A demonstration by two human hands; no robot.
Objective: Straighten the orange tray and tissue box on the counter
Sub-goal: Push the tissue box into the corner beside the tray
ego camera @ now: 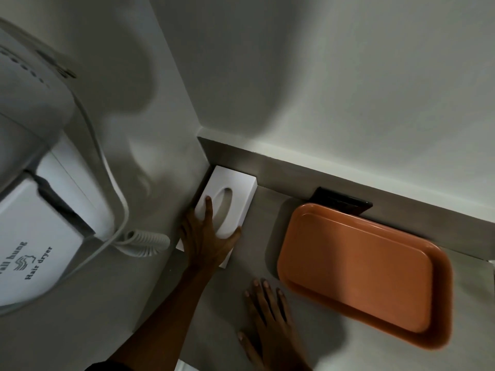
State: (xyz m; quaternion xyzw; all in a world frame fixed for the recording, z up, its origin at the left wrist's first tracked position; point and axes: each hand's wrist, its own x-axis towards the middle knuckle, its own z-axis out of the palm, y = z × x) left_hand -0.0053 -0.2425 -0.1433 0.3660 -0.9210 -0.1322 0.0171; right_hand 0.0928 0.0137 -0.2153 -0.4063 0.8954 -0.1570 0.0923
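A white tissue box (235, 188) with an oval slot lies in the counter's back left corner, against the side wall. My left hand (209, 236) rests on its near end, fingers spread over the top and thumb on its right edge. The orange tray (361, 269) lies to the right on the grey counter (257, 253), empty and turned at a slant to the back wall. Flat on the counter just left of the tray's near corner is my right hand (267, 317), fingers spread and holding nothing.
A white wall-hung hair dryer (40, 236) with a coiled cord (144, 242) juts from the left wall, close to the tissue box. A black object (340, 202) sits behind the tray against the back upstand.
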